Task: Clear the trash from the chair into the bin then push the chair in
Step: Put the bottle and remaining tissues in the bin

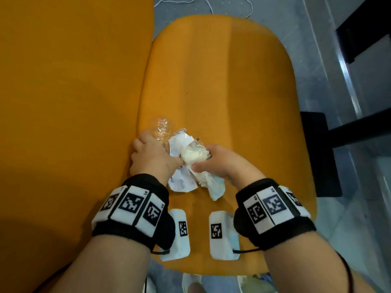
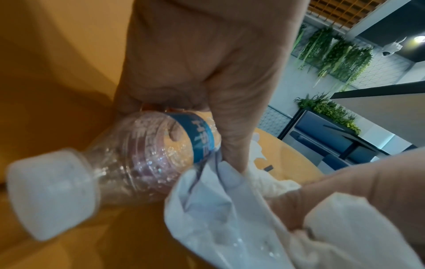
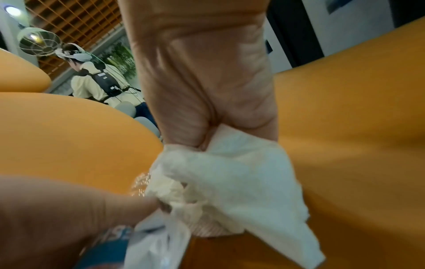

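Note:
An orange chair seat [image 1: 222, 81] holds the trash near its front left. My left hand [image 1: 152, 144] grips a crushed clear plastic bottle [image 1: 161, 127]; in the left wrist view the bottle [image 2: 138, 163] shows a white cap and blue label, and a crumpled white paper [image 2: 207, 209] is caught beside my thumb. My right hand [image 1: 203, 159] grips a wad of white tissue [image 1: 194, 155]. In the right wrist view the tissue [image 3: 230, 172] hangs from my right hand [image 3: 207, 142]. The white paper [image 1: 179, 180] lies between both hands. No bin is in view.
The orange backrest [image 1: 74, 81] rises at the left. A black table leg [image 1: 317, 153] and a dark table [image 1: 364, 34] stand right of the seat on grey floor [image 1: 338, 81]. A white cable [image 1: 203, 5] lies beyond. A person with a backpack [image 3: 101, 83] stands far off.

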`<act>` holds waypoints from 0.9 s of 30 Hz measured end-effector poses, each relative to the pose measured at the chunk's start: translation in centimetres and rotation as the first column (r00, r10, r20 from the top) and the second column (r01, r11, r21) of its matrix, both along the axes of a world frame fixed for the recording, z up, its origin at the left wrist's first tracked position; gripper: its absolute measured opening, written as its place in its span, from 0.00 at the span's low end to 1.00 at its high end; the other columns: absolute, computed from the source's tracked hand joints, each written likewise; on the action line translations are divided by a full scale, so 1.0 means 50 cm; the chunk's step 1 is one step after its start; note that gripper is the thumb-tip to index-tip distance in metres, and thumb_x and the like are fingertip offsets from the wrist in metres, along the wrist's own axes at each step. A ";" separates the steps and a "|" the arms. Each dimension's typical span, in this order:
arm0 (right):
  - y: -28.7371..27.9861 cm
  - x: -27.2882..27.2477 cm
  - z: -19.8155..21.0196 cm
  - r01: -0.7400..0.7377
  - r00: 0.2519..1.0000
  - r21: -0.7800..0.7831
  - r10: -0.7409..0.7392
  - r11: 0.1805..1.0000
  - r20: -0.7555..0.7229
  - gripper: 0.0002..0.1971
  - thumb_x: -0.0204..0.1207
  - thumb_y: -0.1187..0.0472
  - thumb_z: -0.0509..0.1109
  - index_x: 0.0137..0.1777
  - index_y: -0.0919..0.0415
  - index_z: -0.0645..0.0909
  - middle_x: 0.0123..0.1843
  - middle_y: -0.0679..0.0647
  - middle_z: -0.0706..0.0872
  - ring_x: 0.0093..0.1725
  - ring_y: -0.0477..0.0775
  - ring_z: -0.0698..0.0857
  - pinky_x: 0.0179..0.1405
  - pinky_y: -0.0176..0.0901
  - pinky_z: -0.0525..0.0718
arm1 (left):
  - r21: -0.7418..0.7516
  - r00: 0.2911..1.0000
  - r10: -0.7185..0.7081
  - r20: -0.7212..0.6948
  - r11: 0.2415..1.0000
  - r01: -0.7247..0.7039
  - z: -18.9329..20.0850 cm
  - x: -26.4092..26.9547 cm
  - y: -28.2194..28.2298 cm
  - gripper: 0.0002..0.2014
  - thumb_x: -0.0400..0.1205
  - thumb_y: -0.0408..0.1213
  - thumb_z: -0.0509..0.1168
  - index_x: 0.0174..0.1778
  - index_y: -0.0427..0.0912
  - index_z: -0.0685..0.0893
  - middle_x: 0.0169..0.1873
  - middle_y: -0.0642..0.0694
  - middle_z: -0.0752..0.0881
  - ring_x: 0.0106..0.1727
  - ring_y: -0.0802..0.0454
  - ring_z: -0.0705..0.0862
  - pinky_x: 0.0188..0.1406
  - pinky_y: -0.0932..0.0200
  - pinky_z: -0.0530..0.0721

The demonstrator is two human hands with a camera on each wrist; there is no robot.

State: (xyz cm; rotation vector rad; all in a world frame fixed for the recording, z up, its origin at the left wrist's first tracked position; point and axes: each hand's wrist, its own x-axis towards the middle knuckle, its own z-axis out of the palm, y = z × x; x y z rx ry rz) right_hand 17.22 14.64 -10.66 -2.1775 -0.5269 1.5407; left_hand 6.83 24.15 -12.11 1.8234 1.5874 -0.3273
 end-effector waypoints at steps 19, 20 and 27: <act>-0.520 -0.217 0.080 0.884 0.366 0.316 -0.931 0.344 -0.010 0.17 0.73 0.62 0.74 0.62 0.63 0.81 0.53 0.62 0.89 0.52 0.63 0.87 0.58 0.63 0.84 | 0.085 0.746 -0.568 0.349 0.812 0.578 0.181 -0.050 -0.362 0.45 0.66 0.42 0.79 0.74 0.42 0.60 0.70 0.41 0.67 0.67 0.35 0.76 0.64 0.39 0.80; -0.560 -0.229 0.079 0.901 0.305 0.332 -0.952 0.280 -0.023 0.15 0.74 0.64 0.73 0.60 0.65 0.82 0.51 0.63 0.89 0.50 0.64 0.87 0.56 0.62 0.85 | 0.075 0.725 -0.593 0.351 0.789 0.610 0.181 -0.053 -0.396 0.44 0.66 0.41 0.78 0.73 0.42 0.61 0.69 0.41 0.68 0.66 0.35 0.76 0.63 0.39 0.80; -0.784 -0.323 0.038 0.917 -0.033 0.390 -0.990 -0.084 -0.136 0.07 0.75 0.69 0.70 0.42 0.56 0.82 0.43 0.59 0.86 0.43 0.57 0.84 0.46 0.51 0.82 | -0.010 0.656 -0.693 0.298 0.685 0.728 0.130 -0.111 -0.642 0.45 0.66 0.38 0.78 0.75 0.41 0.59 0.70 0.38 0.67 0.69 0.36 0.73 0.67 0.42 0.78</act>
